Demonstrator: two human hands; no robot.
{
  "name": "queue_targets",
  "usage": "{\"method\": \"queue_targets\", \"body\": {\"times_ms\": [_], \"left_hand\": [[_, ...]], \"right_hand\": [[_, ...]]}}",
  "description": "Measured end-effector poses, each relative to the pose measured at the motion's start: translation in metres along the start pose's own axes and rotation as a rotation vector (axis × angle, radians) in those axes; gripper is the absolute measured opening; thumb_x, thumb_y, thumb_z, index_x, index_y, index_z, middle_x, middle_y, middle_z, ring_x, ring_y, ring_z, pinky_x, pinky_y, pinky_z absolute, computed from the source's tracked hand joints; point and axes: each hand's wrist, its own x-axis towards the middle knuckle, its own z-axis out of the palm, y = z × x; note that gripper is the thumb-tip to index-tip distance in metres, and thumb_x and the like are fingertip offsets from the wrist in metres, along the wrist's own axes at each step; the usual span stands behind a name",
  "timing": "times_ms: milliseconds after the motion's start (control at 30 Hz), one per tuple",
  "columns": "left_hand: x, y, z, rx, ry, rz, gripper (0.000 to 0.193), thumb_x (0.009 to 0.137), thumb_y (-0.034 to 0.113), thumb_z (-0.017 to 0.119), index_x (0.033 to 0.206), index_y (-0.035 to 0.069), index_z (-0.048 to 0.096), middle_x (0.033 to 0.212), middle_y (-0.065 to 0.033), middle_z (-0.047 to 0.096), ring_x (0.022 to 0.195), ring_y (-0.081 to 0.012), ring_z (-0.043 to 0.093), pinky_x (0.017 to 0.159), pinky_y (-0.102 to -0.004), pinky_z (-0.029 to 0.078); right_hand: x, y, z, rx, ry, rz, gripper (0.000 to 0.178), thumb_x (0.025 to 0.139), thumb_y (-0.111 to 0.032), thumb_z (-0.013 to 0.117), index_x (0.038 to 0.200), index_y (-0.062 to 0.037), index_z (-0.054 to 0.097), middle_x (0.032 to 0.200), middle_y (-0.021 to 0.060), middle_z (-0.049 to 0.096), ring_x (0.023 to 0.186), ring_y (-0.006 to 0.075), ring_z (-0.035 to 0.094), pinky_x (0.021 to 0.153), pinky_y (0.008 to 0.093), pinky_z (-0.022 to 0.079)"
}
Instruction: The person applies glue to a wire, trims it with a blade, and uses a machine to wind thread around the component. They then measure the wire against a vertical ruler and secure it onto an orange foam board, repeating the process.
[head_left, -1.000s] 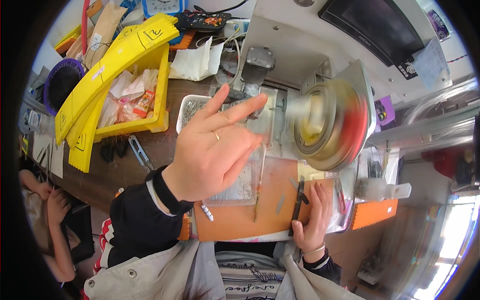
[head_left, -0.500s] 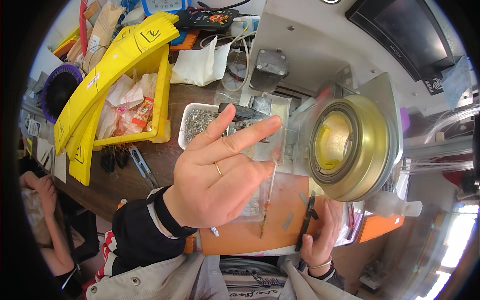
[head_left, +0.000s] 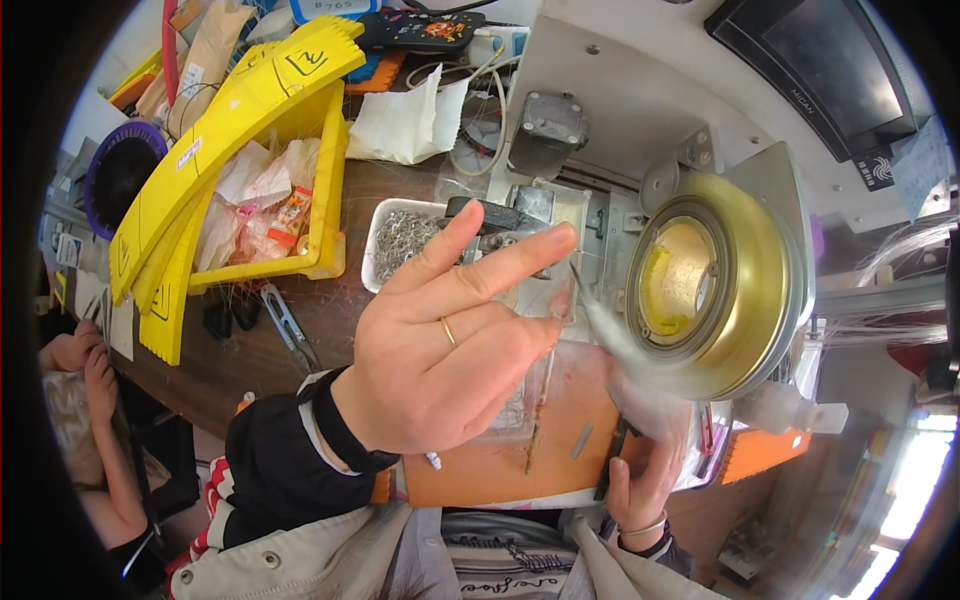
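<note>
My left hand [head_left: 450,355], a ring on one finger, comes in from the left in a dark sleeve. Two of its fingers stretch out while the others close in a pinch on the top of a thin strand [head_left: 540,410] with small coloured bits. That strand hangs over an orange board [head_left: 460,475]. My right hand [head_left: 648,470] rests at the board's right side, thumb apart and fingers stretched, their tips smeared by a blurred shape [head_left: 635,355]; what this shape is I cannot tell. Beside the right thumb lies a black strip-like tool [head_left: 606,475].
A round gold-coloured machine part [head_left: 755,290] stands right of my hands, beneath a dark screen [head_left: 810,75]. A white tray of small metal pieces [head_left: 368,250] sits behind my left hand. Leftward are a yellow bin [head_left: 328,235] and a blue cutter [head_left: 285,325]. Another person's hands [head_left: 90,365] show far left.
A blurred shape now sweeps between my left fingertips and my right hand, over the fingers of the right. Both hands stay nearly in place; the whole view has shifted slightly.
</note>
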Motion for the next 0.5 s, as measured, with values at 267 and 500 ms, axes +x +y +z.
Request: {"method": "queue_targets", "body": {"times_ms": [267,500], "left_hand": [[-0.0009,-0.0008,-0.0003,-0.001,0.007,0.001,0.017,0.075,-0.006,0.067,0.088,0.004,0.066,0.085,-0.0143,0.073,0.123,-0.0334,0.062,0.118,-0.0537,0.027],[0.0004,-0.0002,-0.0005,-0.005,-0.007,0.0,0.016,0.076,-0.004,0.066,0.09,0.005,0.066,0.083,-0.0125,0.072,0.124,-0.0332,0.061,0.117,-0.0531,0.028]], "right_hand": [[0.0025,-0.0023,-0.0003,0.02,-0.003,0.011,0.063,0.09,-0.025,0.06,0.14,0.0083,0.044,0.134,0.0267,0.054,0.127,0.0457,0.049,0.111,0.053,0.033],[0.0023,-0.0033,0.0015,0.019,0.041,0.035,0.069,0.072,-0.015,0.074,0.135,0.0027,0.05,0.129,0.0216,0.058,0.124,0.0429,0.052,0.11,0.0545,0.034]]}}
